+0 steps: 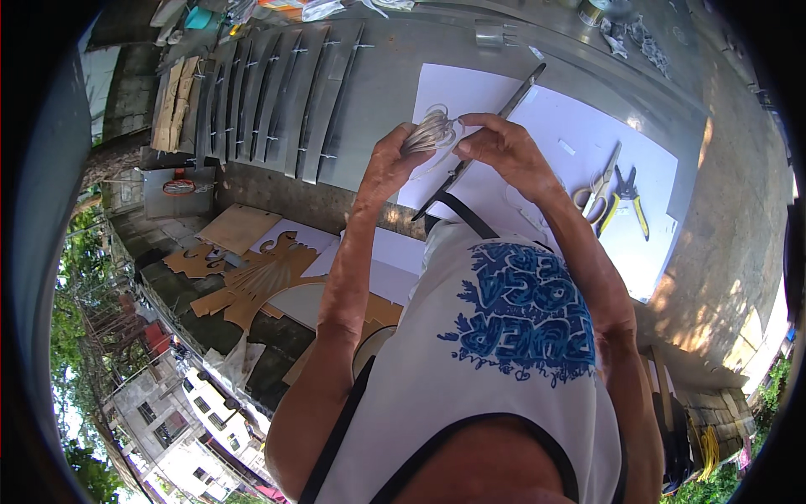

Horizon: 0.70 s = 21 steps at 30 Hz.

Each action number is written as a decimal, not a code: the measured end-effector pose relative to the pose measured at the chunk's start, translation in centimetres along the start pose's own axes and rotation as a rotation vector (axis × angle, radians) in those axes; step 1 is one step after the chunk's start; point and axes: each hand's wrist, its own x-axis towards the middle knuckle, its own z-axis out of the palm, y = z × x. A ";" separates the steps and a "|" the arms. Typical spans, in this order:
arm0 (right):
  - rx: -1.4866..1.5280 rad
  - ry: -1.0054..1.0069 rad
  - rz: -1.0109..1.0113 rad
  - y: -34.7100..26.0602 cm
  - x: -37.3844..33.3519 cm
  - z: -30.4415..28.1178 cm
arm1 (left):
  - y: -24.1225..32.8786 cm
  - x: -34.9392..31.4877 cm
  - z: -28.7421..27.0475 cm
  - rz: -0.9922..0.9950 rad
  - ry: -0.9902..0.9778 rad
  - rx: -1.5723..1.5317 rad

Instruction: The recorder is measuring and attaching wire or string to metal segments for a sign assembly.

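A looped bundle of thin whitish cord is gripped in my left hand, its fingers closed around the lower loops. Close beside it, my right hand pinches thumb and fingers together at a loose strand of the same cord; its exact hold is partly hidden. Beneath both hands, a long dark narrow strip lies slantwise over a white sheet. To the right on the sheet rest scissors and wire-stripper-like pliers with yellow and black handles.
Several long metal strips with white ties lie in a row on the metal table at left. Beside them are brown cardboard pieces. Cut brown ornamental panels lie lower left. A can stands at the far edge.
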 end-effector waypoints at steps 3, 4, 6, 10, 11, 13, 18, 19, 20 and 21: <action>0.300 0.136 0.115 -1.2 -0.9 -0.1 | -0.3 0.1 1.2 0.074 -0.013 0.066; 0.297 0.137 0.116 -1.6 -1.1 -0.1 | -0.5 0.1 1.5 0.075 -0.014 0.063; 0.315 0.208 0.185 -2.1 -1.3 -0.1 | -0.4 0.1 1.9 0.117 -0.046 0.112; 0.156 0.138 0.072 -0.7 -1.8 -0.8 | 0.1 0.2 2.2 0.042 -0.076 0.083; 0.212 0.139 0.117 -0.9 -2.1 -1.1 | -0.4 0.2 2.4 -0.027 -0.110 -0.271; 0.264 0.131 0.158 -1.3 -2.5 -1.7 | -0.8 0.2 2.5 -0.090 -0.133 -0.626; -0.116 0.143 0.083 -2.0 -3.8 -3.1 | -2.4 1.2 3.0 -0.077 0.070 -1.683; -0.172 0.133 0.097 -2.3 -4.3 -3.3 | -2.8 1.4 3.3 -0.015 0.079 -1.734; -0.176 0.123 0.095 -2.7 -4.6 -3.4 | -3.2 1.6 3.4 -0.006 0.088 -1.737; -0.278 0.113 0.081 -2.9 -5.0 -3.6 | -3.0 1.9 3.6 -0.010 0.140 -1.807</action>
